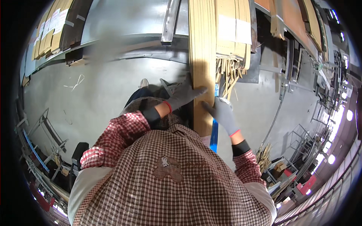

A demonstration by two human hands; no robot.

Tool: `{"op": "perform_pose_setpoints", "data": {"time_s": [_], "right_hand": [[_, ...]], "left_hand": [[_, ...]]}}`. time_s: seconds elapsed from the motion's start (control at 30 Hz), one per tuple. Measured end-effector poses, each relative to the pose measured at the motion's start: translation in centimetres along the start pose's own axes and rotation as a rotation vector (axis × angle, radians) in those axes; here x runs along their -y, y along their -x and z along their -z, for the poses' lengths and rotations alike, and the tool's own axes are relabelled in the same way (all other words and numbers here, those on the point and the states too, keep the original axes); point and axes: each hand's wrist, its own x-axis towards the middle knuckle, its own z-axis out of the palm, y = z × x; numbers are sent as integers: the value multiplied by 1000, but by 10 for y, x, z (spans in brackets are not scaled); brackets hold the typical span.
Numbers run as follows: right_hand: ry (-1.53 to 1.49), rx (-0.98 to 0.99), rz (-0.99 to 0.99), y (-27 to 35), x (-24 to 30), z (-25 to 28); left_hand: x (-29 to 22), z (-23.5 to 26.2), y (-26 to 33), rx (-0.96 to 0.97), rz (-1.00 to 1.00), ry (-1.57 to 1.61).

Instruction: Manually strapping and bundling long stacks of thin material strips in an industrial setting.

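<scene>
A long stack of brown cardboard strips [202, 52] runs from the far edge toward my body. My left hand [184, 95], in a grey glove with a red cuff, grips its left side with the thumb laid over the top. Opposite it, my right hand [224, 115], gloved the same way, holds the right side, thumb on top and the other fingers mostly hidden. A blue bar [214, 137] shows under the stack's right edge. Something small and shiny sits at my right hand's fingers; its kind is unclear.
Beyond the stack is a grey metal table [132, 19] bearing a metal bar [170, 22]. Bundled cardboard strips [232, 15] lie beside the stack, with loose strips [228, 73] hanging below. More bundles [52, 26] stand far left. Metal frames [298, 139] and scrap are at right.
</scene>
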Motion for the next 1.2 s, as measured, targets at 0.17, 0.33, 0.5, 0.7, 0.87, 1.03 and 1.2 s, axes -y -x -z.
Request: {"op": "perform_pose_setpoints", "data": {"time_s": [0.17,0.33,0.5,0.7,0.87,1.03,1.2], "right_hand": [[-428,-60,156,7,0,99],[-657,424,540,11,61,123],[-520,438,507,-9,71,125],[-345,116,80,-86,-50,73],[-259,94,286,-137,-82,-33],[-482,-61,412,-160,-58,-47],[-507,-505,-178,-123,-77,-61]], "left_hand": [[-16,57,41,-164,-261,-104],[-85,78,102,68,-441,6],[-79,99,97,183,-87,158],[26,77,13,-81,-57,-5],[101,-34,-107,201,-444,-358],[165,-43,-141,308,-917,-749],[80,-13,-125,561,-525,-450]]}}
